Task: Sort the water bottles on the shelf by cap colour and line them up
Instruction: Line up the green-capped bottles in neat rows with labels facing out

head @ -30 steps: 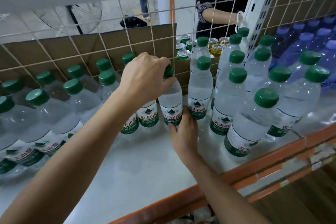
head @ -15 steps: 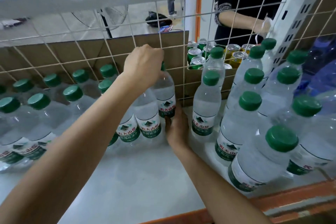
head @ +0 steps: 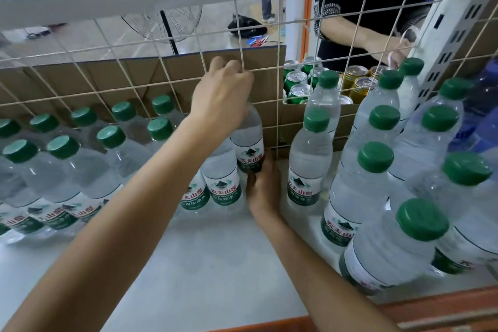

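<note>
Both hands are on one bottle (head: 249, 140) right at the back of the shelf (head: 204, 264). The left hand (head: 222, 101) is curled down over its top, cap hidden under the fingers, and the right hand (head: 264, 188) grasps it low at the foot, thumb across the bottom of the label. The bottle stands upright, long axis vertical, cap end up into the left palm and printed label facing the wearer. It is hard against the wire mesh (head: 269, 70) with the cardboard (head: 107, 81) behind, at the right end of the left rows (head: 63, 147). Whether its base sits flat on the shelf cannot be told, because the right hand covers it. As for progress, call it roughly the middle. The green-capped bottles on the left stand shoulder to shoulder in tidy lines, and this one looks to be joining them as the next in the back line. On the right a looser cluster (head: 376, 156) of green caps waits, unevenly spaced, with a gap of bare shelf between it and the rows, so plenty is left to bring across. The blue bottles (head: 482, 105) sit apart at the far right, already separate by colour. Drink cans (head: 296, 79) behind the mesh play no part.
</note>
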